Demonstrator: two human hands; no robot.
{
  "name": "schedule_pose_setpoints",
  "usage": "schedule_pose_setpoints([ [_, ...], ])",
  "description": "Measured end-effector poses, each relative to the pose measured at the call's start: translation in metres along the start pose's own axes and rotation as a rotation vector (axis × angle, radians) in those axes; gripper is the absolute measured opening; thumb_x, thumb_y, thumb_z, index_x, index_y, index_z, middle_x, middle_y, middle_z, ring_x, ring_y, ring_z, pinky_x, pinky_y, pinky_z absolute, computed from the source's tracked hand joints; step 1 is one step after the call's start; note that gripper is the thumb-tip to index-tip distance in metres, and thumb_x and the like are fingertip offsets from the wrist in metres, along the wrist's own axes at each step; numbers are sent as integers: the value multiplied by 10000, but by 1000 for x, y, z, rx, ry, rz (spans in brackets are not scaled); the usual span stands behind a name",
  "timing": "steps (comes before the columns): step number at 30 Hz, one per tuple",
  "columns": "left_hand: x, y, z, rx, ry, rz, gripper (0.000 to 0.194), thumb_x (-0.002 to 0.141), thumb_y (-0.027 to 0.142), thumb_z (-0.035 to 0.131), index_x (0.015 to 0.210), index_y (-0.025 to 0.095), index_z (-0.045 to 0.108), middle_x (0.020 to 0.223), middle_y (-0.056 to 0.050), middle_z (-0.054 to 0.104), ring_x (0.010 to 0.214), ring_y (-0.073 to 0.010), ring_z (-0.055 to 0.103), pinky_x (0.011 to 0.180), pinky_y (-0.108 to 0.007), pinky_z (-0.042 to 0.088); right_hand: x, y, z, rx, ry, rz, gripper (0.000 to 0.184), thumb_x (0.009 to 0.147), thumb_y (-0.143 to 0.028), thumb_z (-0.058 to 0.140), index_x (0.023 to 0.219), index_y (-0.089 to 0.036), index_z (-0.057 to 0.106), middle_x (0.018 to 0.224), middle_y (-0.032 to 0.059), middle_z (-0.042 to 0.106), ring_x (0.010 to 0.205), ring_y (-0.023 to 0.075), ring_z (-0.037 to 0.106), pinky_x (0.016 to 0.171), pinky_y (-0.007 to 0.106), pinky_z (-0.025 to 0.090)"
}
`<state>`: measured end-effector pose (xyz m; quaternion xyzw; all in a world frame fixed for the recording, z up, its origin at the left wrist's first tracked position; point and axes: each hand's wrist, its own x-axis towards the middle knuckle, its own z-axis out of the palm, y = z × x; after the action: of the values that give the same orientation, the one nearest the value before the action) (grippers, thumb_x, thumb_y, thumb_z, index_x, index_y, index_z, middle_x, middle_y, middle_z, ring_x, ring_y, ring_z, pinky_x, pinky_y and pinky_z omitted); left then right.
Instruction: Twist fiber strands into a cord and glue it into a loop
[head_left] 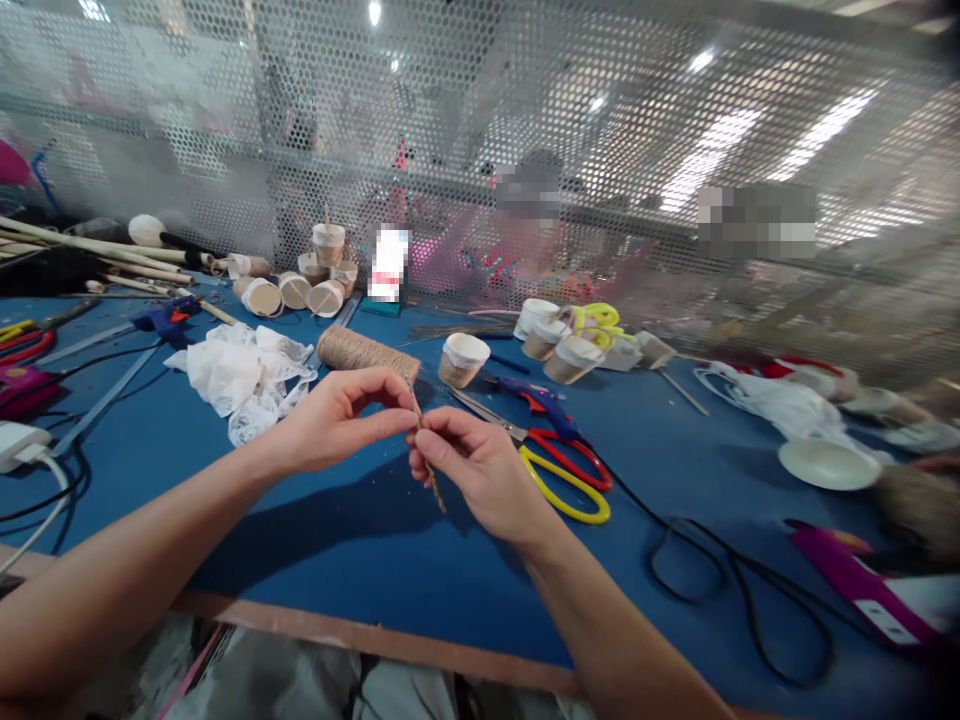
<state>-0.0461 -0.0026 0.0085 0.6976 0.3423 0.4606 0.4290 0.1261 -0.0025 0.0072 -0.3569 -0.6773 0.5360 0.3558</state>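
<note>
Over the blue table (360, 540) my two hands meet at the centre. My left hand (341, 415) pinches a strand of brown twine (433, 485) between thumb and forefinger. My right hand (480, 465) is closed round the same strand, whose short end hangs down below the fist. Just behind the hands lies a spool of jute twine (360, 350) on its side. Scissors with red and yellow handles (562, 465) lie immediately right of my right hand.
Crumpled white lace (240, 375) lies left of the spool. Small twine-wrapped cups (463, 360) stand behind, more at the back left (300, 290) and right (570, 355). A blue glue gun (169, 320), black cable (720, 570), white dish (825, 462) and perforated metal screen (525, 150) surround the work area.
</note>
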Motion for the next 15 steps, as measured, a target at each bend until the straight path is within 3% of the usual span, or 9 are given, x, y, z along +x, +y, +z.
schedule_pose_setpoints([
  [3,0,-9,4,-44,21,-75,129,750,257,585,713,144,535,679,12,541,635,-97,488,601,-222,406,0,4,1,-37,-4,20,175,775,-354,548,738,-184,543,605,-21,554,531,96,527,519,230,464],
  [7,1,-22,12,-1,139,-150,128,739,242,559,671,146,509,640,32,494,596,-84,446,569,-212,380,2,15,4,-320,167,-63,124,760,-298,576,730,-182,546,621,-14,540,541,102,486,527,240,434],
  [10,1,-25,14,12,130,-160,147,737,261,560,665,145,508,639,30,492,601,-87,445,567,-216,377,1,19,5,-480,231,-145,112,779,-246,544,686,-184,544,613,-5,544,564,115,485,557,253,422],
  [15,1,-19,7,56,37,-156,152,744,285,559,725,134,562,673,13,550,613,-94,469,586,-228,382,-1,17,3,-327,181,-45,128,792,-295,531,743,-178,553,595,-12,536,540,114,510,514,242,437],
])
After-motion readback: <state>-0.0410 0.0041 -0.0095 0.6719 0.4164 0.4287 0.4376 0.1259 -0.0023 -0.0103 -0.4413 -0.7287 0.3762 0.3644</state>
